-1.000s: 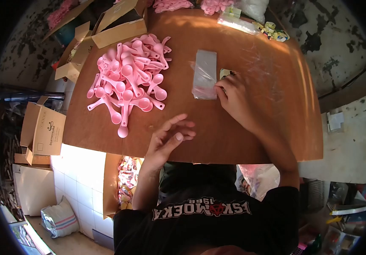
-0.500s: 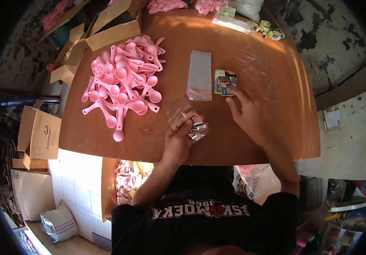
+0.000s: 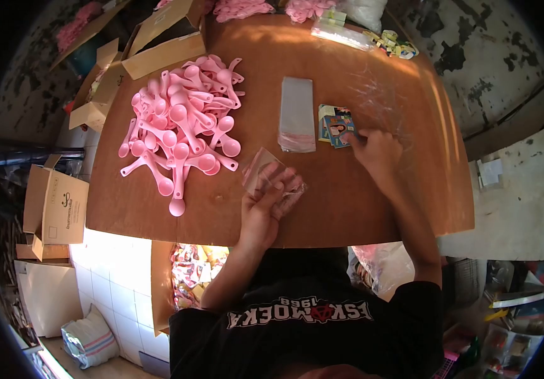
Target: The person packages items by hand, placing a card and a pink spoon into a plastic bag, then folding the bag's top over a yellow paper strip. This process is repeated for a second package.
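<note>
My left hand (image 3: 260,211) is closed on a clear plastic bag (image 3: 260,174), crinkled and shiny, which spreads over the fingers near the table's front edge. To its upper right, my right hand (image 3: 380,151) rests at a small stack of colourful printed cards (image 3: 333,125). One digit lies on the top card's lower right corner, and the other fingers are curled in. The cards sit slightly fanned. Left of them lies a neat pile of flat clear plastic bags (image 3: 297,114). A large heap of pink measuring spoons (image 3: 180,126) covers the table's left side.
Open cardboard boxes (image 3: 164,41) stand at the back left of the brown table (image 3: 221,218). Along the far edge lie pink items (image 3: 243,7), a clear packet (image 3: 342,35) and small yellow-green pieces (image 3: 395,44). Another carton (image 3: 63,205) is on the left.
My right hand has curled its fingers and shifted slightly right at the cards, whose top ones now fan out more. In my left hand the plastic bag has turned a little.
</note>
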Tool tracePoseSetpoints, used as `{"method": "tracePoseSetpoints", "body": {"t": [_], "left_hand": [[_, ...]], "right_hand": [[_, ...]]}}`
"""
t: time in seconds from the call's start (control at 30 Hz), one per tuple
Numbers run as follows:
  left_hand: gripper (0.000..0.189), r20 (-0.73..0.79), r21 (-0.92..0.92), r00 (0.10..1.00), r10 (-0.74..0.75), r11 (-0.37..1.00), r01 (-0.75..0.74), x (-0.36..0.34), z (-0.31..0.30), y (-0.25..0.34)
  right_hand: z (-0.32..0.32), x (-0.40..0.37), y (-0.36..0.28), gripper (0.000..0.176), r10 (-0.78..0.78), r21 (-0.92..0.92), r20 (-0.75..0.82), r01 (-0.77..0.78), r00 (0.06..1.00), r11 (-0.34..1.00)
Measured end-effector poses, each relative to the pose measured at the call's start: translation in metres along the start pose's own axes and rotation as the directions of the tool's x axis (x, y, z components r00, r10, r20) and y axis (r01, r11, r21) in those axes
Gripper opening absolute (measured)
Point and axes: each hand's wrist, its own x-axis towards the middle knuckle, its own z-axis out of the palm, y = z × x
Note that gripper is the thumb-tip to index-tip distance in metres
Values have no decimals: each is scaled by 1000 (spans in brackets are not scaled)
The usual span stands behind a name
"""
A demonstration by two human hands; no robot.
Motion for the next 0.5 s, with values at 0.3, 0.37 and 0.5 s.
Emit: {"method": "tracePoseSetpoints", "body": {"t": [0.3,0.37,0.5], "left_hand": [[41,-20,21,996,89,996,-88,9,-3,3],[43,-33,37,996,84,996,-83,12,-2,3],[45,-7,-73,1000,22,997,-22,12,4,5]], "right_hand": [[-53,-61,3,17,89,759,227,-234,970,608],[-55,-87,-1,20,108,821,235,-256,966,510],[-40,-123,-18,29,189,923,211,-259,959,286]]}}
